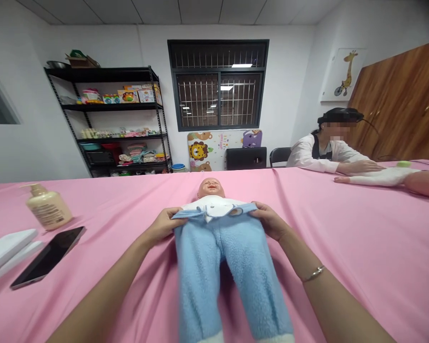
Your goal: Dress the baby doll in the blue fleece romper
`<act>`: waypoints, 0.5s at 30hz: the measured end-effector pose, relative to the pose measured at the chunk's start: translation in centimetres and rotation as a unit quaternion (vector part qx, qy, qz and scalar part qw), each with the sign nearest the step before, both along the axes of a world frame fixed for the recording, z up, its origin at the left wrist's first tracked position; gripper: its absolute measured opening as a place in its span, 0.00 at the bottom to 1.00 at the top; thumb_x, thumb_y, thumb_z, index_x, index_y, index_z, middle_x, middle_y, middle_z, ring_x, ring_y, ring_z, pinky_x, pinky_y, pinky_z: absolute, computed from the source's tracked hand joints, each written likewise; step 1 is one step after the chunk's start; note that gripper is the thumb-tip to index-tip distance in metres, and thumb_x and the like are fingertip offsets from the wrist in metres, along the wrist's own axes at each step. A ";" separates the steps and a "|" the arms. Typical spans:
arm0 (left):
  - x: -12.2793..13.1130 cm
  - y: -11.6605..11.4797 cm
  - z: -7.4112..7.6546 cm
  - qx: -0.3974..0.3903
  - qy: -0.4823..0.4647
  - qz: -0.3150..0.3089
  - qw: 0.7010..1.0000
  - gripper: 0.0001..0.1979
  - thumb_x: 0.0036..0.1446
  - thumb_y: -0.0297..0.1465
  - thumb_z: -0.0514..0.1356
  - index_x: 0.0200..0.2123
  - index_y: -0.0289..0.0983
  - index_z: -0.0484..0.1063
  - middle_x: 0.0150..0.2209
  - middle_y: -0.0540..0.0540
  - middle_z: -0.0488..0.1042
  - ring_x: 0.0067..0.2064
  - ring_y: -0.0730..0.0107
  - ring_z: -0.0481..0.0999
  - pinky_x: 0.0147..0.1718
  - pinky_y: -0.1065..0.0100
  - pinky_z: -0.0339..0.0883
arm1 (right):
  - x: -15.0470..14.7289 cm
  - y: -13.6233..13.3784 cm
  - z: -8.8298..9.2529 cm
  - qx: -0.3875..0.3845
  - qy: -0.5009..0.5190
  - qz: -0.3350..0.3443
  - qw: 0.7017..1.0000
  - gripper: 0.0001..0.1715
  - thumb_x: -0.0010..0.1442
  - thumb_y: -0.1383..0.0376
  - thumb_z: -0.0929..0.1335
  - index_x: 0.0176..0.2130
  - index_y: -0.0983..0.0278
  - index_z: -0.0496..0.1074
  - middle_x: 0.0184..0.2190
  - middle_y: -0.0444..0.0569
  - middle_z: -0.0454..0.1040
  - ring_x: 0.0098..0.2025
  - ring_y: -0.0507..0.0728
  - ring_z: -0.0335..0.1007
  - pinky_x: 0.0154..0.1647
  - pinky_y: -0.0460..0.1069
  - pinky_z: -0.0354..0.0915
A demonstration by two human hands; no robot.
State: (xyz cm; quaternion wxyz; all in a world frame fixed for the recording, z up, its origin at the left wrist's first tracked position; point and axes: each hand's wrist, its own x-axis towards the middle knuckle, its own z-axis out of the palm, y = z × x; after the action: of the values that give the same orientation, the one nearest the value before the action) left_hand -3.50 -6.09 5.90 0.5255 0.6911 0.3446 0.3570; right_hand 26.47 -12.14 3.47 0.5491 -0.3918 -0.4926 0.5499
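Note:
A baby doll (210, 187) lies on its back, its head toward the far side of the table. It wears a white top (218, 208) and fluffy light-blue pants (200, 257) whose legs reach toward me. My left hand (163, 225) grips the pants' waistband at the left side, fingers closed on the cloth. At the right side my right hand (270, 220) pinches the same waistband. Between the two hands the band is stretched wide across the doll's belly. The doll's arms and feet are hidden.
A pink cloth (121, 267) covers the table. At left are a pump bottle (50, 208), a phone (50, 255) and a white folded item (9, 252). Across to the right sits a person (318, 147) by another doll (389, 178). Shelves (110, 107) stand behind.

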 end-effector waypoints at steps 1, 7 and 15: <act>0.5 0.1 -0.3 0.012 -0.041 0.020 0.999 0.14 0.41 0.40 0.65 0.28 0.36 0.69 0.23 0.53 0.67 0.24 0.74 0.64 0.24 0.74 0.57 | -0.1 0.3 -0.2 0.009 -0.001 -0.036 0.999 0.16 0.40 0.60 0.71 0.31 0.64 0.71 0.28 0.46 0.74 0.30 0.54 0.67 0.32 0.47 0.61; 3.1 1.9 -3.1 0.100 0.004 0.111 0.989 0.14 0.41 0.38 0.62 0.24 0.37 0.60 0.24 0.54 0.65 0.29 0.70 0.66 0.29 0.71 0.59 | -1.9 2.7 -3.3 -0.003 -0.147 -0.207 0.967 0.12 0.42 0.60 0.69 0.29 0.64 0.74 0.33 0.50 0.76 0.41 0.63 0.67 0.47 0.56 0.59; 1.6 1.2 -3.2 0.137 0.095 0.075 0.983 0.16 0.48 0.39 0.58 0.39 0.37 0.73 0.44 0.44 0.74 0.49 0.55 0.69 0.50 0.60 0.58 | -1.9 1.3 -2.2 0.040 -0.199 -0.135 0.970 0.15 0.48 0.58 0.67 0.35 0.63 0.76 0.36 0.48 0.76 0.45 0.64 0.67 0.48 0.57 0.62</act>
State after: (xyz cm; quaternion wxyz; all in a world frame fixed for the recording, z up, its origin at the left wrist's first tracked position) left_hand -1.87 -4.92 2.70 0.3626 0.7592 0.3920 0.3720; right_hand 24.60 -10.85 1.25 0.5244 -0.5336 -0.5565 0.3614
